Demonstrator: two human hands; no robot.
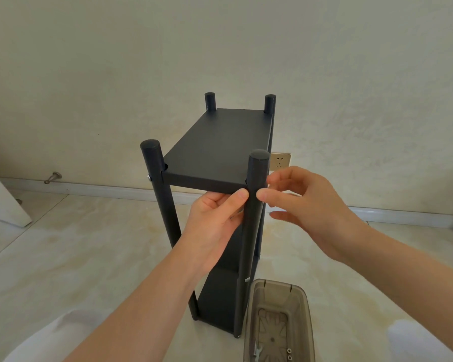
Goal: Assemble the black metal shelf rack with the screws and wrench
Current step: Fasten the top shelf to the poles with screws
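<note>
Rack stands upright on the floor before us; our left hand grips its top shelf beside the vertical near-right post, our right hand pinches at the post's outer side, screw unseen.

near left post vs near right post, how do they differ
The near left post shows a silver screw head at top shelf level; the near right post shows none there. No hand touches the near left post; the right hand pinches the near right post, the left hand holding the top shelf beside it. Both are black, upright and capped.
</note>
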